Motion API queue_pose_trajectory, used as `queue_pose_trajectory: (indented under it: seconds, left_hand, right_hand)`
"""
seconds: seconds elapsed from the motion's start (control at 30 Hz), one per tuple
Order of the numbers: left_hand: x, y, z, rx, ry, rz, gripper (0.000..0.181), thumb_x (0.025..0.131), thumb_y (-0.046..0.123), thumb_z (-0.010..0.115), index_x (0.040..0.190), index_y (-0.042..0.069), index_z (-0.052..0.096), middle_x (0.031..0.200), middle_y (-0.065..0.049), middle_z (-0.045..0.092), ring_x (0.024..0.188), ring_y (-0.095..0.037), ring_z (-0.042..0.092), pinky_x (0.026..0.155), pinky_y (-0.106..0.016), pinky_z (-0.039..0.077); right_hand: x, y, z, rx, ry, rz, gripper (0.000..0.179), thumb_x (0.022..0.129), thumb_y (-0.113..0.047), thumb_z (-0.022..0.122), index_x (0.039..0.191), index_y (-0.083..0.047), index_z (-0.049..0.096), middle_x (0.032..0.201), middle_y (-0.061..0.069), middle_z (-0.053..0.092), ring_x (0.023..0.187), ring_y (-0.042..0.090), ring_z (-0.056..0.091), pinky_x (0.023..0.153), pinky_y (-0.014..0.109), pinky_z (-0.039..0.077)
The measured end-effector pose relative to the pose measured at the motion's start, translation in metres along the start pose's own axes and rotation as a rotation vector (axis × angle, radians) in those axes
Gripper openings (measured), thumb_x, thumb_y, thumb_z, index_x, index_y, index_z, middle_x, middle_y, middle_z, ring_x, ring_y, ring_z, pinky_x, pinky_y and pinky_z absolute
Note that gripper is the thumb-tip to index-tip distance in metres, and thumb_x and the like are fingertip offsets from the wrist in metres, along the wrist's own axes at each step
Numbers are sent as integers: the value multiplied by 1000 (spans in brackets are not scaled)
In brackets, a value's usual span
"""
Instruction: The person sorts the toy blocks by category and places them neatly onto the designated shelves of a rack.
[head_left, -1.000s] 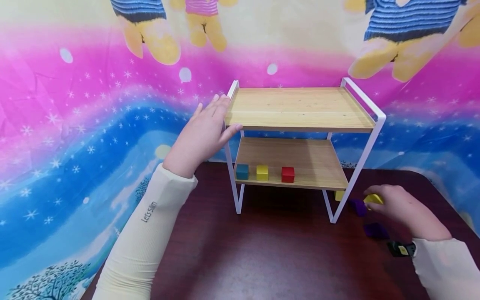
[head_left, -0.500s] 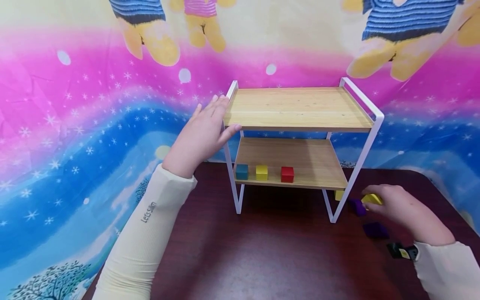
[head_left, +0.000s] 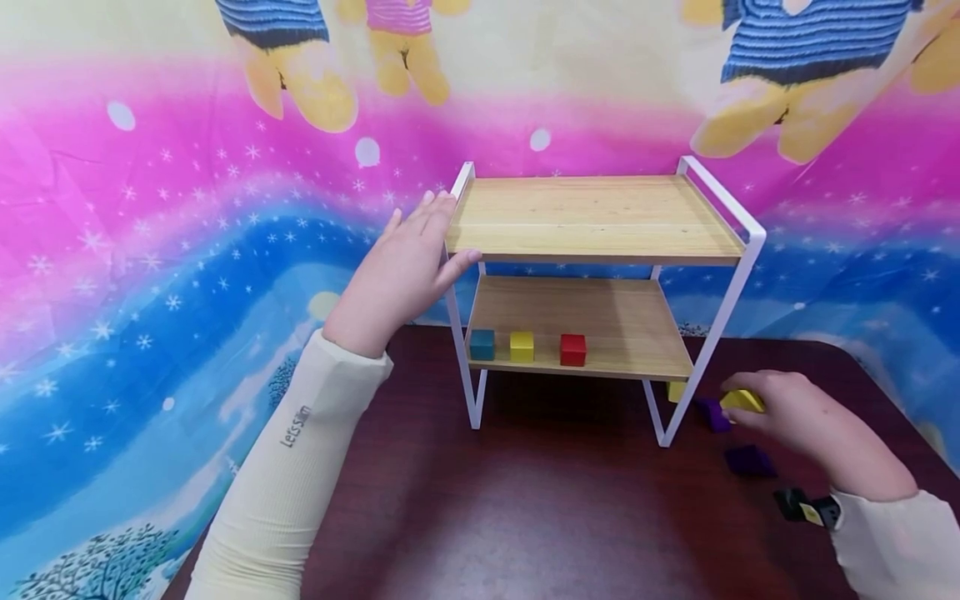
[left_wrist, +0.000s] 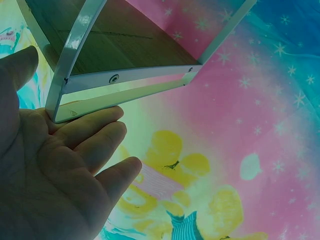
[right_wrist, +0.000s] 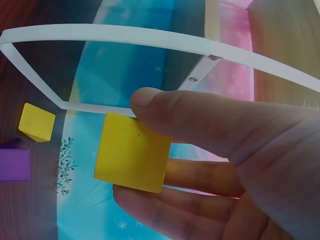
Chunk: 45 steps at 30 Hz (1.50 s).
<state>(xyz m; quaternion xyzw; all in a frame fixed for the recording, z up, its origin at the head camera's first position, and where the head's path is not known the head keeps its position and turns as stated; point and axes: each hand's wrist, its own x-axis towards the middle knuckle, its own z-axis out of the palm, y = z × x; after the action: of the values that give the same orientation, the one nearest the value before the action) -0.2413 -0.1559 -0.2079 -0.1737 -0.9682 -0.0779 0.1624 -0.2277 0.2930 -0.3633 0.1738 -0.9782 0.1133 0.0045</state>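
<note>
Right of the two-tier rack (head_left: 600, 212), the right hand (head_left: 798, 412) pinched a yellow block (right_wrist: 132, 152) over the bench (head_left: 525, 500) (left hand (head_left: 393, 271) spread against the rack); lifting it clear of the white leg (head_left: 714, 333) seemed wise.

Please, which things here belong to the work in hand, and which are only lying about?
Likely in the job:
held yellow block, in right grip
shelf unit, at left grip
teal block, shelved yellow block, red block, on lower board

Probably just lying about:
two purple pieces
loose yellow block, on table
</note>
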Motion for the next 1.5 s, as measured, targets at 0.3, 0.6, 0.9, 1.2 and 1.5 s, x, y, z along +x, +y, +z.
queue_pose_trajectory:
  seconds: [0.3, 0.6, 0.9, 1.2, 1.5]
  left_hand:
    - [-1, -1, 1, -4, 9, 2, 82, 102, 51, 53, 162, 7, 19, 167, -10, 23, 156, -23, 12, 125, -49, 8]
    - [0, 0, 1, -1, 9, 1, 82, 102, 51, 53, 162, 7, 19, 167, -10, 23, 156, -24, 12, 125, -50, 8]
    - [-2, 0, -1, -3, 1, -4, 83, 102, 52, 53, 163, 8, 19, 167, -10, 23, 156, -25, 13, 125, -50, 9]
    - [-1, 1, -2, 2, -6, -4, 83, 101, 51, 54, 163, 8, 19, 167, -11, 23, 156, -25, 12, 125, -51, 9]
    - [0, 1, -1, 4, -10, -7, 84, 101, 52, 54, 163, 8, 18, 167, -10, 23, 156, -25, 12, 125, -51, 9]
  right_hand:
    - [-3, -8, -5, -15, 42, -55, 28, 85, -15, 81, 105, 3, 73, 92, 11, 73, 79, 25, 66, 71, 51, 58]
    - [-7, -17, -9, -5, 7, -37, 29, 86, -17, 81, 107, 2, 73, 92, 10, 72, 79, 22, 64, 70, 48, 58]
    - [-9, -22, -9, 7, -9, -26, 29, 86, -16, 81, 108, 1, 73, 93, 9, 72, 76, 19, 62, 67, 44, 59]
    - [-13, -28, -11, -15, 13, -39, 31, 85, -18, 82, 109, 0, 74, 96, 12, 73, 79, 21, 63, 70, 46, 59]
    - [-16, -36, -12, -17, 63, -85, 30, 85, -17, 82, 108, 0, 75, 97, 14, 72, 82, 25, 65, 70, 45, 57]
